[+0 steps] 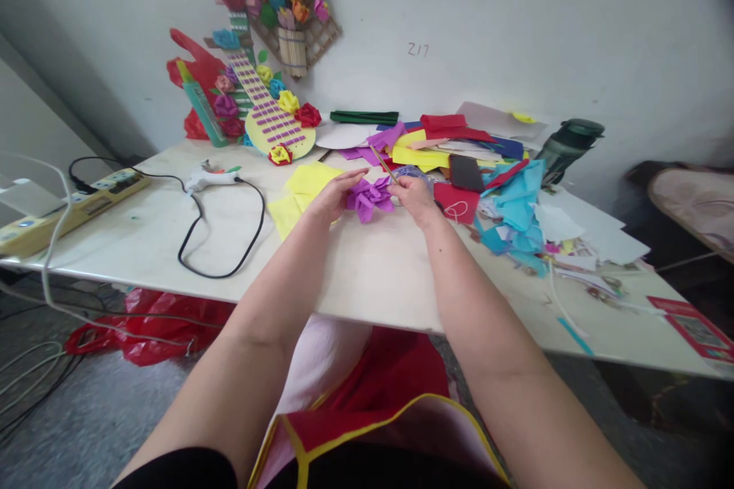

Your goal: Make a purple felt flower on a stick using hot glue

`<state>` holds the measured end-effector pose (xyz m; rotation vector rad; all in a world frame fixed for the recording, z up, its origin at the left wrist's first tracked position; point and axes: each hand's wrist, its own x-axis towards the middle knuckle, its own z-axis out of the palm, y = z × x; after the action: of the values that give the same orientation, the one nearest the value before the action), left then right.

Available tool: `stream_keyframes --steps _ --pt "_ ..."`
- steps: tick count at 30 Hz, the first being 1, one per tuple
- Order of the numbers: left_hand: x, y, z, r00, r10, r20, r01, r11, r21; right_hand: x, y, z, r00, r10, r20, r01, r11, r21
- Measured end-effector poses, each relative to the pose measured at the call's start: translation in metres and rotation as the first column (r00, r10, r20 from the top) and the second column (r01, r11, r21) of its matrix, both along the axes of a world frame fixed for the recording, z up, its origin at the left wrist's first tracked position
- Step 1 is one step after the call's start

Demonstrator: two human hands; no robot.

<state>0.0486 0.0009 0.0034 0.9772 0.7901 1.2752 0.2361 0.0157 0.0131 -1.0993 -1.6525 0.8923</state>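
Note:
A purple crepe-paper flower (370,200) with loose, spread petals is between my two hands over the table. Along its left side, my left hand (336,197) holds it with the fingers curved against the petals. A thin yellowish stick (382,160) slants up and to the left from my right hand (414,197), pinched between thumb and fingers. The stick's lower end is hidden by that hand and the petals. Yellow paper sheets (310,185) lie just beyond my left hand. Close to my right hand is a red piece of card (462,202) with white string.
A hot-glue gun (209,176) and its looped black cord occupy the left, near a power strip (74,210). Coloured paper is heaped behind and right, with a phone (466,172) and dark bottle (567,145). A paper-flower guitar (280,118) leans on the wall.

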Motion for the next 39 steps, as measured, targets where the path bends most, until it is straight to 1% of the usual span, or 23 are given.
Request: stream_keyframes --steps 5,8,10,14,18,25,30,33,37,39 --pt "-0.0017 -0.0031 0.0017 0.999 0.019 -0.041 -0.019 1.0 0.013 0.0005 0.0055 -0.0049 0.996 0.075 -0.039 -0.075 0.997 0.009" --pt "-0.0016 -0.0054 0.0033 0.999 0.022 -0.041 -0.021 0.999 0.032 0.0008 0.0056 -0.0047 0.995 0.088 -0.038 -0.087 0.996 0.013" --pt "-0.0012 -0.0064 0.0034 0.998 0.011 -0.056 -0.008 0.999 0.05 0.0006 0.0041 -0.0033 0.996 0.078 -0.036 -0.077 0.997 0.02" --pt "-0.0002 -0.0071 0.0024 0.991 -0.015 -0.134 0.022 0.998 0.053 -0.0001 0.0023 -0.0011 0.997 0.065 -0.041 -0.064 0.998 0.007" --pt "0.0007 -0.0058 0.0007 0.984 0.012 -0.178 0.0 0.998 0.068 -0.0002 0.0033 -0.0015 0.998 0.047 -0.032 -0.047 0.999 0.009" --pt "0.0013 -0.0027 -0.0022 0.97 0.049 -0.238 -0.008 0.985 0.171 0.0009 0.0023 -0.0014 1.0 0.006 -0.007 -0.005 0.997 0.072" --pt "0.0031 -0.0032 -0.0018 0.971 0.046 -0.234 -0.006 0.985 0.171 -0.0002 0.0027 -0.0012 1.0 0.019 0.011 -0.02 0.996 0.084" --pt "0.0044 -0.0026 -0.0026 0.977 0.056 -0.207 -0.013 0.98 0.2 -0.0017 0.0016 -0.0002 0.999 0.036 0.021 -0.037 0.996 0.075" --pt "0.0054 -0.0027 -0.0025 0.977 0.094 -0.19 -0.047 0.97 0.24 -0.003 0.0012 -0.0007 0.999 0.0 0.052 -0.005 0.995 0.103" --pt "0.0061 -0.0039 -0.0014 0.975 0.106 -0.193 -0.057 0.968 0.244 -0.0031 0.0027 -0.0024 0.999 -0.015 0.042 0.011 0.994 0.109"
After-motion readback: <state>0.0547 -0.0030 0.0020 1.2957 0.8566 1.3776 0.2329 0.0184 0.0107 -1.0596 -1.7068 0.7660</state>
